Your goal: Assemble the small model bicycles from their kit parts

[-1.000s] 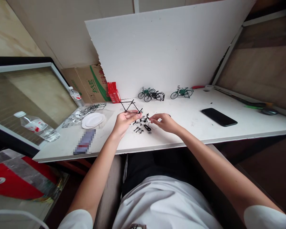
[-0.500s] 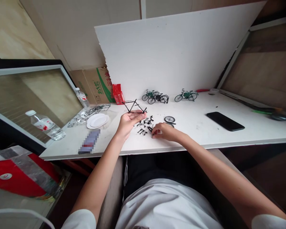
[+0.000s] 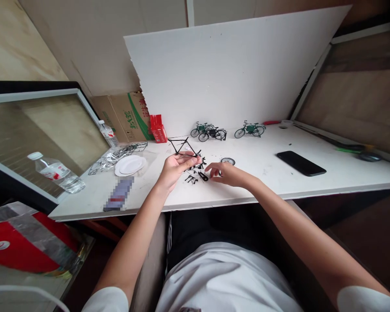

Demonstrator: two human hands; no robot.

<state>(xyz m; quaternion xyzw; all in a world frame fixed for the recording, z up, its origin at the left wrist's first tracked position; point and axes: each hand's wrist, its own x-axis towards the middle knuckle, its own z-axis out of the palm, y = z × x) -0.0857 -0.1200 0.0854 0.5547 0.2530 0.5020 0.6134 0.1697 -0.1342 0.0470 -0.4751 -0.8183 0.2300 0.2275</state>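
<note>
Between the thumb and fingers of my left hand [image 3: 175, 170] is a small black model bicycle frame [image 3: 181, 146], raised above the table. My right hand [image 3: 228, 172] hovers just right of the loose parts, fingers bent and apart, with nothing visible in them. Close to its fingertips a black elongated part [image 3: 203, 176] lies on the tabletop. Several small black parts [image 3: 191, 178] are scattered below the frame, some hidden by my left hand. A spoked model wheel [image 3: 228, 161] shows behind my right hand, partly covered by it.
Finished model bicycles [image 3: 213, 134] stand at the back, another bicycle [image 3: 250, 129] farther right. A black phone [image 3: 300, 163] lies to the right. On the left are white plates [image 3: 130, 165], a water bottle [image 3: 56, 172] and part sprues [image 3: 126, 150]. A red box [image 3: 158, 128] stands behind.
My right hand has come off the black elongated part and lifted slightly, its fingers spreading. The left hand still holds the frame, now tilted a little differently. The camera view has shifted slightly.
</note>
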